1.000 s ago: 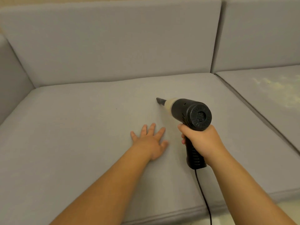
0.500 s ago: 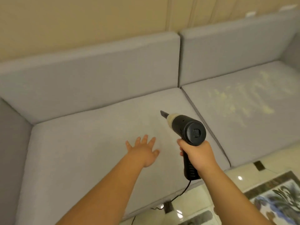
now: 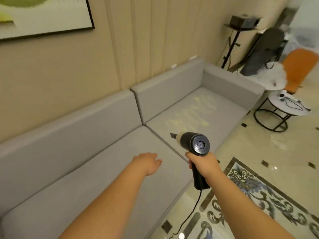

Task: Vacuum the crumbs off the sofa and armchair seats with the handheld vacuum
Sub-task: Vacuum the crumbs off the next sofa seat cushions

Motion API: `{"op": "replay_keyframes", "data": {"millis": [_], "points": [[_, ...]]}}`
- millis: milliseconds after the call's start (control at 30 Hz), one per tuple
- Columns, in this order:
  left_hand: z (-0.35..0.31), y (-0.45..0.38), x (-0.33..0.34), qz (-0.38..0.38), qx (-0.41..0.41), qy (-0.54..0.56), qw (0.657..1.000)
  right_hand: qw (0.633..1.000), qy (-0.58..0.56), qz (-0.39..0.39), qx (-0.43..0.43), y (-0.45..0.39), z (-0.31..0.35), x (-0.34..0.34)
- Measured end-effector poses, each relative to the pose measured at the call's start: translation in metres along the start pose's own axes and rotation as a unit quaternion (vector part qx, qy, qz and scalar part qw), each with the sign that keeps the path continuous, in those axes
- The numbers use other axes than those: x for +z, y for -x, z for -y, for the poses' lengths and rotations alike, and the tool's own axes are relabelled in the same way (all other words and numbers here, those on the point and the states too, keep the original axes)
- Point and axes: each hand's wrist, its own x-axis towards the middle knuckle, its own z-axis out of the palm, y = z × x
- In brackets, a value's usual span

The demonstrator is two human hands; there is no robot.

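Since the earlier frames the view has swung up and to the right, so the far seat, the room's corner and the floor now show, and the left hand (image 3: 149, 162) has lifted off the cushion with its fingers drawn in from their spread.

Right hand (image 3: 204, 167): its grip is clamped round the black handle of the handheld vacuum (image 3: 193, 144), fingers wrapped on the left side of the handle. That vacuum hangs in the air above the seam between the two seats, nozzle (image 3: 173, 135) pointing up and left toward the far cushion, round rear cap facing the camera. Its cord (image 3: 193, 211) drops from the handle base to the floor.

Left hand: it holds nothing, fingers loosely curled, over the near seat of the grey sofa (image 3: 107, 152); whether it touches the fabric I cannot tell.

Pale yellow crumbs (image 3: 191, 114) lie scattered across the far seat, well ahead of the nozzle.

Beyond the sofa's arm stands a small round side table (image 3: 276, 104) with a white device and cable on top, and an orange chair (image 3: 300, 69) behind it.
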Motion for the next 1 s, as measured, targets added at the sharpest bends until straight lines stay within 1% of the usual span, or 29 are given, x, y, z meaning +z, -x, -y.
{"op": "replay_keyframes", "data": {"millis": [100, 200, 367, 500, 667, 733, 1000], "points": [[-0.002, 0.005, 0.010, 0.018, 0.015, 0.009, 1.000, 0.999, -0.023, -0.023, 0.022, 0.011, -0.008, -0.020], [-0.007, -0.001, 0.014, 0.029, 0.016, -0.001, 0.999, 0.998, -0.020, -0.034, 0.038, 0.018, -0.018, -0.038], [-0.035, -0.020, 0.011, 0.031, 0.025, -0.050, 0.998, 0.997, -0.012, -0.049, 0.051, 0.017, -0.041, -0.071], [-0.089, -0.034, 0.012, 0.043, 0.039, -0.085, 0.995, 0.998, 0.008, -0.043, 0.052, 0.011, -0.062, -0.108], [-0.165, -0.038, 0.015, 0.050, 0.065, -0.107, 0.991, 0.999, 0.000, -0.027, 0.041, -0.008, -0.068, -0.148], [-0.194, -0.046, 0.017, 0.058, 0.064, -0.112, 0.990, 0.999, -0.002, -0.015, 0.037, -0.020, -0.067, -0.168], [-0.263, -0.068, -0.017, 0.009, 0.001, -0.107, 0.994, 0.999, 0.010, 0.042, -0.003, -0.082, -0.039, -0.234]]}}
